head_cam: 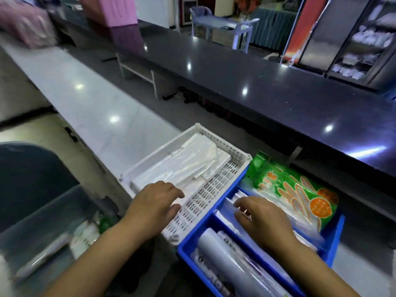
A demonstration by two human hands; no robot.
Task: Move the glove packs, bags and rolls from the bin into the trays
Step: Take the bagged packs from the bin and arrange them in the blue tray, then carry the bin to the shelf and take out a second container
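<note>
A white perforated tray (pixel 233 168) holds folded white plastic bags (pixel 188 166). My left hand (pixel 156 202) rests on the near end of those bags, fingers relaxed and spread. To its right stands a blue divided tray (pixel 336 239). A green glove pack (pixel 295 189) leans in its far compartment. Clear packs (pixel 231 213) fill the middle compartment, and my right hand (pixel 261 217) touches them with loosely bent fingers. Rolls in clear wrap (pixel 227 260) lie in the near compartment. The grey bin (pixel 42 215) sits low at the left with a few packs (pixel 85 234) inside.
The trays sit on a white counter (pixel 85 99) that runs away to the upper left. A dark raised counter (pixel 257 82) runs behind it. A pink box (pixel 111 9) stands at the far end. Glass cabinets (pixel 353 39) are at the upper right.
</note>
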